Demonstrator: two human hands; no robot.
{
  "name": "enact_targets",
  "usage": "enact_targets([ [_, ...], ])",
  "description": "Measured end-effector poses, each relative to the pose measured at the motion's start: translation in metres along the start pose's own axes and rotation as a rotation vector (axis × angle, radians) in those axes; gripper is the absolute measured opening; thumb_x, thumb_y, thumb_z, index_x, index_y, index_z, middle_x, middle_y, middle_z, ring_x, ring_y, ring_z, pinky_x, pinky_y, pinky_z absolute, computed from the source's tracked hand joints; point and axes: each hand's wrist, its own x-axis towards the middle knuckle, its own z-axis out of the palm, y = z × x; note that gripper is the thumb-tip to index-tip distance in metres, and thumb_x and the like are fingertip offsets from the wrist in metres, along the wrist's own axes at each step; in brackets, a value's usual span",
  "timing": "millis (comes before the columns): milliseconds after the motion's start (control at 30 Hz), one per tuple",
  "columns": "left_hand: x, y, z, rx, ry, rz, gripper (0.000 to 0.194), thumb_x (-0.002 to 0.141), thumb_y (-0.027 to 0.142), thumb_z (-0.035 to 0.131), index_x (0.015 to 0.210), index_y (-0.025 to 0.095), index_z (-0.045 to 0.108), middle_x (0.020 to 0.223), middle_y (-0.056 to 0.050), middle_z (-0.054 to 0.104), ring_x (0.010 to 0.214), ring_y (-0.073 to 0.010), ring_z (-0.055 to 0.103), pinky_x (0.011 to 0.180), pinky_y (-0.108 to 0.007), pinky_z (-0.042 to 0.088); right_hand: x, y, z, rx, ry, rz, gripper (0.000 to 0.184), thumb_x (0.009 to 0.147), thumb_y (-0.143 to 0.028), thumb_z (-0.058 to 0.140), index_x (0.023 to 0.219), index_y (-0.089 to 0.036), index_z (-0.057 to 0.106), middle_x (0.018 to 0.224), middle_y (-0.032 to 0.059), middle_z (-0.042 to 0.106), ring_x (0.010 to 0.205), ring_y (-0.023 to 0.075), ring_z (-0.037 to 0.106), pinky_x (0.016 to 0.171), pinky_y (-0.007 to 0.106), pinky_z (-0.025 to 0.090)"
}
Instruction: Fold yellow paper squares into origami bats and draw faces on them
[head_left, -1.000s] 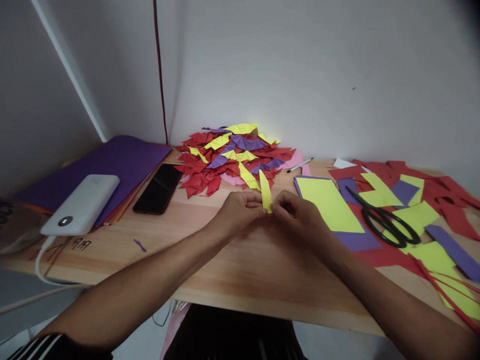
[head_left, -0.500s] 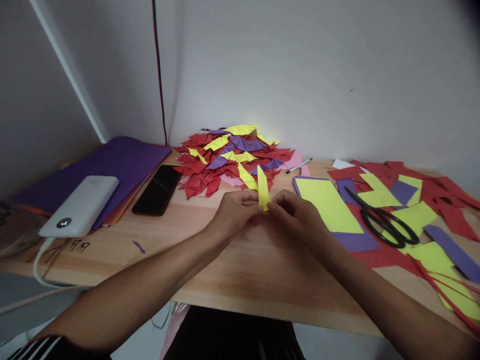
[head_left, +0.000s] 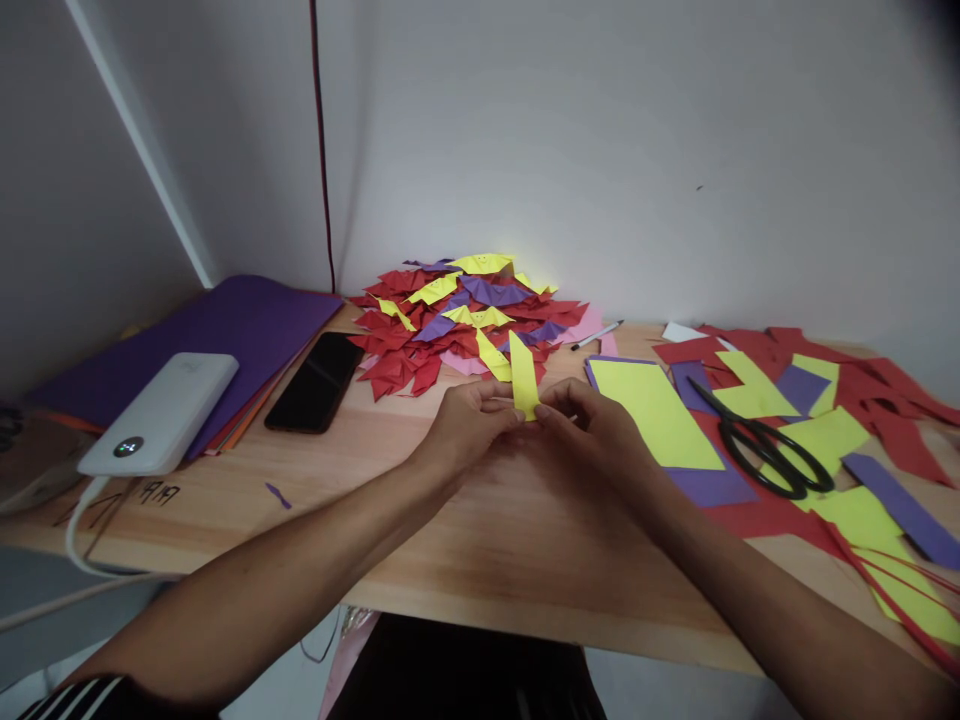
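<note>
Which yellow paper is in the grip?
The narrow, slant-topped yellow strip, pinched by left hand and right hand together; the yellow folded figures, yellow rectangular sheet and yellow scraps lie outside the grip.

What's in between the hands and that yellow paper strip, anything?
Nothing that I can see. The left hand and right hand both pinch the yellow paper strip near its lower end. The folded-paper pile is beyond it, not between.
</note>
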Motion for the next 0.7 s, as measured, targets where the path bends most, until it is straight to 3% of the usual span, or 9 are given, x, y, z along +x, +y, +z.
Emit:
enact_targets([
  [300,0.0030,-0.0027,-0.0043,0.014,-0.045,-0.003,0.031,0.069,0.011,0.070,0.099,0.010,0.064,0.083,-0.008,0.072,0.070,-0.0146,0.068,0.066,-0.025,0.052,-0.0004,-0.0045,0.0000,-0.006,0.046,0.003,0.012,0.080,-0.032,0.060,0.080,-0.019,0.059,0.072,0.0003,0.061,0.062,0.0127,0.052,0.056,0.026,0.038],
  [533,0.0028,-0.0051,-0.0038,0.128,-0.066,0.077,0.023,0.070,0.013,0.070,0.093,0.009,0.066,0.081,-0.008,0.071,0.075,-0.0148,0.068,0.072,-0.025,0.051,-0.0007,-0.0064,-0.0003,0.030,0.010,-0.003,0.014,0.081,-0.033,0.059,0.079,-0.019,0.059,0.070,-0.0003,0.061,0.061,0.0124,0.052,0.055,0.025,0.038],
  [700,0.0020,-0.0064,-0.0018,0.111,-0.050,0.054,0.021,0.071,0.011,0.068,0.092,0.010,0.064,0.076,-0.006,0.071,0.069,-0.0138,0.068,0.072,-0.026,0.052,-0.0014,-0.0060,0.0016,-0.010,-0.010,0.016,0.016,0.083,-0.034,0.056,0.078,-0.019,0.059,0.069,-0.0002,0.061,0.060,0.0126,0.053,0.056,0.025,0.038],
])
